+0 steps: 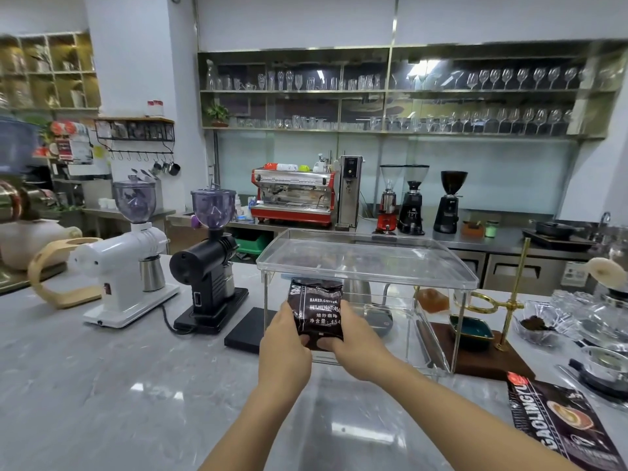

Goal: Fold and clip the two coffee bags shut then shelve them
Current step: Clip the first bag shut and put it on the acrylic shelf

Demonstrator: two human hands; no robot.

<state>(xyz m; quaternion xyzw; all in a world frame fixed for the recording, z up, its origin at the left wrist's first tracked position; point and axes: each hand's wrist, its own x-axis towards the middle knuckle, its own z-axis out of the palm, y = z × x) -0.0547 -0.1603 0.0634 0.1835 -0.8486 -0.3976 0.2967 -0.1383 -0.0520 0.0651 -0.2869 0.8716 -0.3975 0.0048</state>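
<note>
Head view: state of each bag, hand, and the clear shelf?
Coffee bag: upright, held in both hands at the shelf's lower level; no clip visible.
Second coffee bag: lying flat on the counter, untouched.
Left hand: gripping the bag's left edge.
Right hand: gripping the bag's right edge.
Clear acrylic shelf: top tier bare.

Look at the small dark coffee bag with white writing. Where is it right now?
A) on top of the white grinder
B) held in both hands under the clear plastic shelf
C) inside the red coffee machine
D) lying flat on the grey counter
B: the left hand and right hand both grip the small dark coffee bag upright, below the top of the clear plastic shelf.
</note>
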